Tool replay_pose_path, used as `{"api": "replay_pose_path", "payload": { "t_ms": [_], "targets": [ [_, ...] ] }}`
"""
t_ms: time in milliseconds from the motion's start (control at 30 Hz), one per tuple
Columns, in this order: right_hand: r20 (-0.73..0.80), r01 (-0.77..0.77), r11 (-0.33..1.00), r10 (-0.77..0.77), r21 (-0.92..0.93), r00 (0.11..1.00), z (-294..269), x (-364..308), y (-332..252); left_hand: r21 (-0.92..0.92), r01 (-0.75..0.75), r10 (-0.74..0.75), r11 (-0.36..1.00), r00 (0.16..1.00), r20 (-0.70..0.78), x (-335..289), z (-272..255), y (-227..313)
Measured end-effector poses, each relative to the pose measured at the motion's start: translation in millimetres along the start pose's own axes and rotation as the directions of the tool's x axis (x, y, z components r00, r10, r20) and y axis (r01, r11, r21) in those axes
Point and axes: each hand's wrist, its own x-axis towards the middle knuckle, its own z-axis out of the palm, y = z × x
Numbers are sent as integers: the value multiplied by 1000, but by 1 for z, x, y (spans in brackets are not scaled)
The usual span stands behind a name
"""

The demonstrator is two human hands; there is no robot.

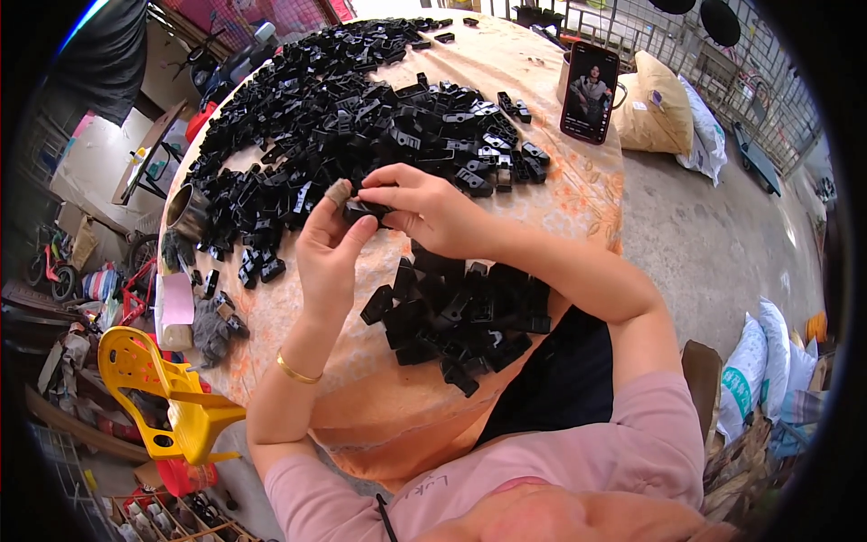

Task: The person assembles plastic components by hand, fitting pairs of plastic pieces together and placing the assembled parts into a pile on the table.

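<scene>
— Black plastic, mostly. Both hands meet above the middle of the round table, over its orange patterned cloth. The left hand is raised with its fingers curled, thumb and fingertips pinching a small black clip; a grey-brown cap covers its thumb tip.

— And the other hand?

— The right hand comes across from the right and closes on the same clip from above, its fingers bent and pressed to the piece, so the clip sits between both sets of fingertips. Neither hand is spread wide. How the clip is turned I cannot tell; the fingers hide most of it.

— What lies about them?

— A big heap of black parts covers the far half of the table, reaching toward its far edge. A smaller heap sits near the near edge, just under the right forearm. At the left edge stands a metal cup, with a grey glove lying nearer along the same edge. A phone stands propped upright at the far right edge, its screen lit. A gold bangle circles the left wrist.

— Off the table?

— A yellow plastic chair stands beside the left edge, and white sacks lie on the concrete floor well to the right.
</scene>
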Motion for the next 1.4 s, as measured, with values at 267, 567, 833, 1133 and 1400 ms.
{"api": "replay_pose_path", "payload": {
  "t_ms": [267, 567, 833, 1133, 1400],
  "targets": [
    [159, -322, 927, 294, 192, 942, -9, 6, -3, -257, 179, -157, 950, 982, 104, 5, -15, 5],
    [306, -584, 612, 504, 533, 808, -23, 9, 25, 493, -278, 81, 825, 920, 383, -9, 1, 37],
    [455, -14, 991, 75, -135, 887, 9, 0, 33, 407, -654, 226, 637, 664, 713, -32, 27, 26],
    [398, -223, 941, 313, -256, 863, 8, 0, 18, 950, -309, 306, 29, 908, 286, 34, -61, -19],
    [268, -96, 949, 180, -300, 947, -9, -6, 15, 897, -419, 169, 144, 903, 395, 15, -27, -2]
  ]
}}
